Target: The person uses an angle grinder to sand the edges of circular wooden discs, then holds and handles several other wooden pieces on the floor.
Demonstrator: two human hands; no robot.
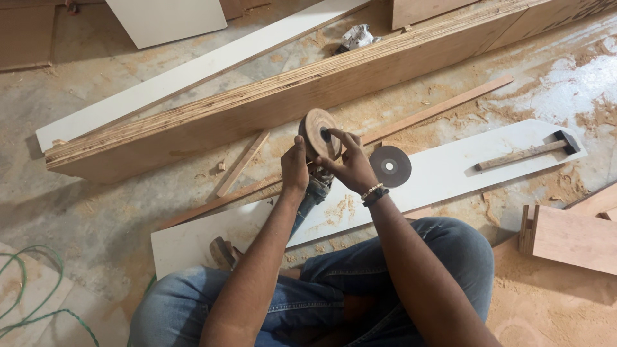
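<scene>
Left hand: the left hand (294,168) is closed around the head of an angle grinder (313,193), just left of the middle of the frame, and the tool is held upright by it.
Right hand: the right hand (350,166) is pinched narrow, with the fingertips (334,136) set on the hub of a round brown sanding disc (319,133) that sits on top of the grinder.
Spare disc: a flat grey disc (390,166) is laid on the white board (450,168), just right of the right hand.
Hammer: a hammer (528,153) is seen on the same board, at the right of the frame.
Risk: if the hub is not seated well, the disc could probably slip or be mounted crooked; the fingers are very near the disc edge, so they could be scraped if the tool is started by mistake.
Surface: a concrete floor (116,212) covered with sawdust, where footing and small parts may be lost.
Room: a long plywood beam (270,103) is crossing the upper half, thin wood strips (243,164) lie under it, and a green cable (29,308) is at the lower left.
</scene>
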